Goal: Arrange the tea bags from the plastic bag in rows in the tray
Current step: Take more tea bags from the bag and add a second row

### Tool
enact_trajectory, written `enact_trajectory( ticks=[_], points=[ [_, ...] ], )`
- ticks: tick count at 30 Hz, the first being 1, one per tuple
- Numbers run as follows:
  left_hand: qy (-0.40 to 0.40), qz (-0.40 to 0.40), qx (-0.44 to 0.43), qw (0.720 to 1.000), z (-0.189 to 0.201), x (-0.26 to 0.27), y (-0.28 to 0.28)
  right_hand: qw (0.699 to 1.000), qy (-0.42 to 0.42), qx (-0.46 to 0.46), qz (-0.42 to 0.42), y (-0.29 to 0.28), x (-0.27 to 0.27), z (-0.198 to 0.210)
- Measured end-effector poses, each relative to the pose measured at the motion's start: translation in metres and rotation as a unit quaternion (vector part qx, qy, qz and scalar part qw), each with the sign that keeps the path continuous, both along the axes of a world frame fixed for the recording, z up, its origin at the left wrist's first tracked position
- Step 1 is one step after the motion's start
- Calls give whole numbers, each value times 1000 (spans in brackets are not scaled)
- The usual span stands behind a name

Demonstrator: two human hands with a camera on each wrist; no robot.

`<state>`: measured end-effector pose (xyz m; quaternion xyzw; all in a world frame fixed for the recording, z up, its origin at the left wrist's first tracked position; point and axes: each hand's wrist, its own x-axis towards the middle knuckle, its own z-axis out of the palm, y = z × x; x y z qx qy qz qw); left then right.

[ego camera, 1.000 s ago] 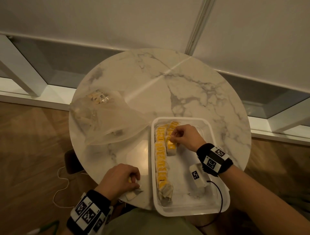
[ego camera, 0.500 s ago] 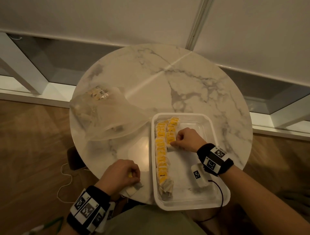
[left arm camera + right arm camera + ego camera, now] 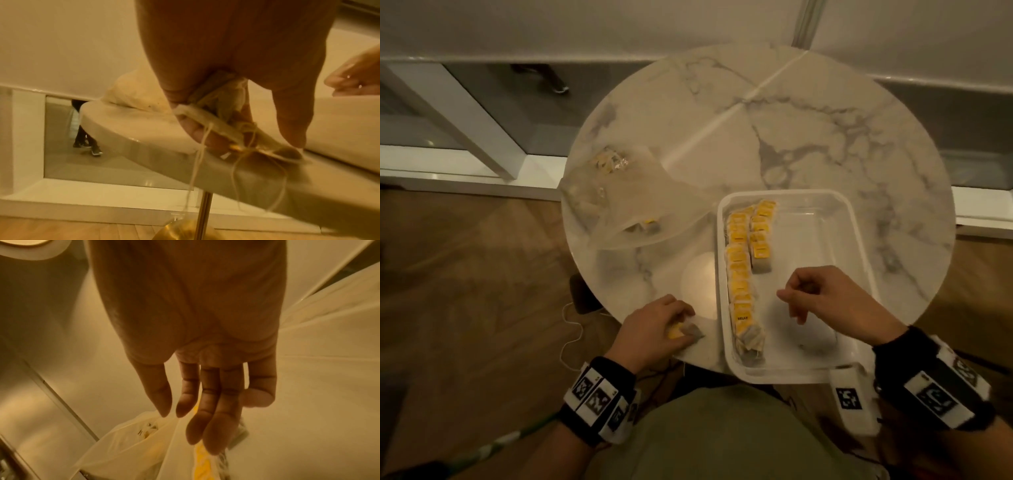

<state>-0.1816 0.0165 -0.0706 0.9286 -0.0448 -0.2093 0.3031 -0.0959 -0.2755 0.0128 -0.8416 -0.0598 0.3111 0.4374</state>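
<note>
Marble table (image 3: 808, 137) (round) bears tray (image 3: 859, 260), plastic bag (image 3: 640, 202).

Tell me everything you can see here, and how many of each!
Table: one, round, white marble with grey veins, in the middle.
Tray: one, clear plastic, on the table's near right part.
Long row of tea bags: one row, yellow tags, along the tray's left wall; too overlapped to count.
Short row of tea bags: one row, yellow tags, beside the long row at the far end.
Plastic bag: one, clear, on the table's left, a few tea bags inside.
Held tea bags: yellow tag, strings dangling, at the table's near edge; count unclear.
Floor: brown wood.
Left hand: grips the held tea bags.
Right hand: empty, fingers relaxed, over the tray.
</note>
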Motion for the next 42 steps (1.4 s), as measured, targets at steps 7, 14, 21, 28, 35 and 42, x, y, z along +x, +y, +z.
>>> enact_trajectory(
  ticks=[7,14,21,28,35,42],
  points=[
    [-11,84,-23,996,9,-6,-12,996,11,89,23,0,-46,-8],
    [23,296,-290,910,51,4,-31,981,-145,106,74,28,-63,4],
    [47,289,-405,866,84,9,-64,948,-288,64,122,46,-49,10],
    [78,331,-445,829,83,13,-80,957,-250,145,13,30,-36,10],
    [213,427,-686,549,79,18,-87,963,-110,224,-103,10,-21,-2],
    [64,357,-512,779,73,31,-97,974,-30,197,-108,-2,-10,-3]
  ],
)
